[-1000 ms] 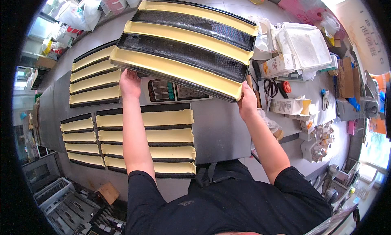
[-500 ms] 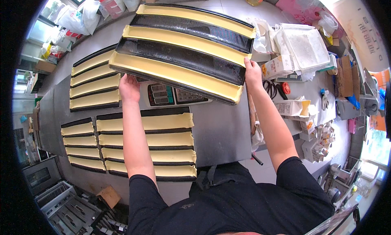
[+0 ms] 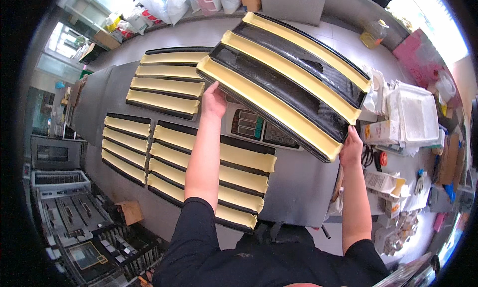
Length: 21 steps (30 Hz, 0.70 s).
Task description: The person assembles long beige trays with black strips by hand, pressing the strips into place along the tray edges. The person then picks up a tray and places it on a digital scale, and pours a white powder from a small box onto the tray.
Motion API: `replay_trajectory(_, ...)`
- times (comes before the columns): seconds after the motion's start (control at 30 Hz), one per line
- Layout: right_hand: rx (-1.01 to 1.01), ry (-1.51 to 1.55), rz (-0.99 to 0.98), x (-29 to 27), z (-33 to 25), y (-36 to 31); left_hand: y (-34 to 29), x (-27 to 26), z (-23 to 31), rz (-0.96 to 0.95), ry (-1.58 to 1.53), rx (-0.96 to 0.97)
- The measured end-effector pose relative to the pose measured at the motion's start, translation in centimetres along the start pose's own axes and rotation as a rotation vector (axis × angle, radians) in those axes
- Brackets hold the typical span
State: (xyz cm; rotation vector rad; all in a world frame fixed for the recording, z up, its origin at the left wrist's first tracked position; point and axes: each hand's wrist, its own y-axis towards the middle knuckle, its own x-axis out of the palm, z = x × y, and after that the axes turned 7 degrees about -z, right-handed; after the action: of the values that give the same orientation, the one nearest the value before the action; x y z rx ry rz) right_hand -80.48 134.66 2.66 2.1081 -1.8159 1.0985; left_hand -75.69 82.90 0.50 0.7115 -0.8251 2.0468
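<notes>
A large black wavy baking pan [image 3: 298,63], with pale yellow strips [image 3: 289,76] lying lengthwise in its channels, is held up above the table in both hands. My left hand [image 3: 214,102] grips its near left corner from below, fingers partly hidden under the rim. At the right end, my right hand [image 3: 351,146] is closed on the edge, thumb on top. Beneath the pan sits a digital scale [image 3: 247,124], partly covered. Similar pans with yellow strips lie on the table: one at the far left [image 3: 167,70], a small one [image 3: 124,147], and a larger one [image 3: 214,170] under my left forearm.
The grey tabletop [image 3: 303,187] carries the pans and scale. On the right stand a white plastic tub [image 3: 418,113], cartons [image 3: 381,133], black-handled scissors [image 3: 367,156] and a red tape roll [image 3: 383,158]. An oil jug [image 3: 373,34] stands at the back; grey equipment [image 3: 74,207] fills the lower left.
The view has swung, so the scene sits further right and turned clockwise. Both hands keep hold of the pan, which now slants more steeply down toward the right in the picture.
</notes>
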Motion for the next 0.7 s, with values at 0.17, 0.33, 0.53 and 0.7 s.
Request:
replay_trajectory(0.17,0.038,0.118,-0.22,-1.6,-0.9,-0.8,0.8,1.0,-0.5,-0.099,-0.006,-0.055)
replay_trajectory(0.33,0.056,0.122,-0.251,-1.2,-1.7,-0.9,1.4,-1.2,-0.6,-0.151,-0.035,-0.021)
replay_trajectory(0.53,0.047,0.045,-0.303,-0.4,-2.2,-1.2,0.3,-2.2,0.5,-0.177,-0.067,0.0)
replay_trajectory(0.7,0.05,-0.005,-0.367,2.0,-3.6,-2.7,-2.3,-2.5,3.1,-0.177,-0.145,0.004)
